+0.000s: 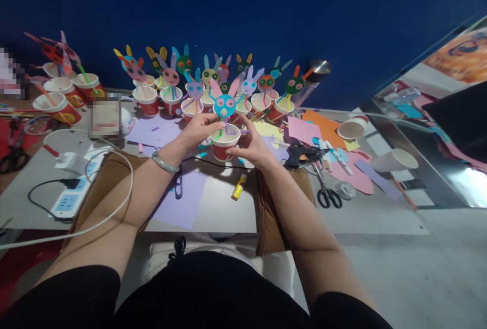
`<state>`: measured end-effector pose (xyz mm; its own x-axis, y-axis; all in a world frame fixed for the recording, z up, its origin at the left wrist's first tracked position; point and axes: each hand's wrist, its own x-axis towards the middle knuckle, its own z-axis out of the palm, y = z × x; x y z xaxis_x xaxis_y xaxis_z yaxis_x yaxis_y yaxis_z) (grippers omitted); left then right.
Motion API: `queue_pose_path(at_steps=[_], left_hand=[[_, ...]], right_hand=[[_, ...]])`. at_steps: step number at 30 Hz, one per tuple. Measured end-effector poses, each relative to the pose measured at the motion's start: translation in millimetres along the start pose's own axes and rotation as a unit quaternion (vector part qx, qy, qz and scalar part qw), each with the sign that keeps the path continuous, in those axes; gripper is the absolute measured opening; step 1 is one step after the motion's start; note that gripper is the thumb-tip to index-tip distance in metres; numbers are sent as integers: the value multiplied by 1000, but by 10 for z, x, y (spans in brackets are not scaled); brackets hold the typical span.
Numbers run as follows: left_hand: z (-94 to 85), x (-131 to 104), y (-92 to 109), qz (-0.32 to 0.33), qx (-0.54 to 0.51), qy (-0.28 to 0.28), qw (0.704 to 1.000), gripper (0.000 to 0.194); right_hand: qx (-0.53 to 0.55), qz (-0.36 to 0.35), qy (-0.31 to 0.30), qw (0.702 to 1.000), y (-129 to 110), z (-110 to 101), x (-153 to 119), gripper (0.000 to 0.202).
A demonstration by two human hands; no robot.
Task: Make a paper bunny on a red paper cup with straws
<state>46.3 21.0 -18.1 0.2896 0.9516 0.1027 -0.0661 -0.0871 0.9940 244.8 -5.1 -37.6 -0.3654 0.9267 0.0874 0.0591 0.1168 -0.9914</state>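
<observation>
In front of me is a red and white paper cup point(224, 139) with a paper rabbit standing up out of it. This paper rabbit point(224, 105) has a round blue face, pink ears, pink eyes and thin coloured strips below the head. My left hand point(201, 131) pinches at the strips just under the face, by the cup's rim. Around the cup's right side curls my right hand point(255, 147), its thumb on the front of the wall and its fingers partly hidden behind. Behind both hands stand several similar cups with paper rabbits point(194, 90).
Left lie a power strip point(72, 194) with plugs and a loose white cable. A yellow glue stick point(239, 187) and a purple box cutter point(178, 182) lie nearby. To the right are a hot glue gun point(300, 154), scissors point(327, 192), tape point(345, 190) and paper scraps. A blue wall rises behind.
</observation>
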Motion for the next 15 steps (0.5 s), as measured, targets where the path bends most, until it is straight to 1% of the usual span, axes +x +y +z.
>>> queue_pose_path(at_steps=[3,6,10,13,15], left_hand=[[-2,4,-7,8,1,-7,1000,33],[5,9,-7,12,-6,-13,1000,33],[12,25,-16,26,18,-9,999,34],[11,35,-30,42,35,-5,998,36],[13,36,-34,42,40,3,998,36]], right_hand=[[-3,-9,3,1000,-23,-2,-5,137],[-5,-23,7,1000,-55,1,-14,131],[-22,-29,10,999,-93,12,-30,123],[-39,-31,13,999,-104,19,-39,121],[-46,-35,11,998,-109,22,-43,121]])
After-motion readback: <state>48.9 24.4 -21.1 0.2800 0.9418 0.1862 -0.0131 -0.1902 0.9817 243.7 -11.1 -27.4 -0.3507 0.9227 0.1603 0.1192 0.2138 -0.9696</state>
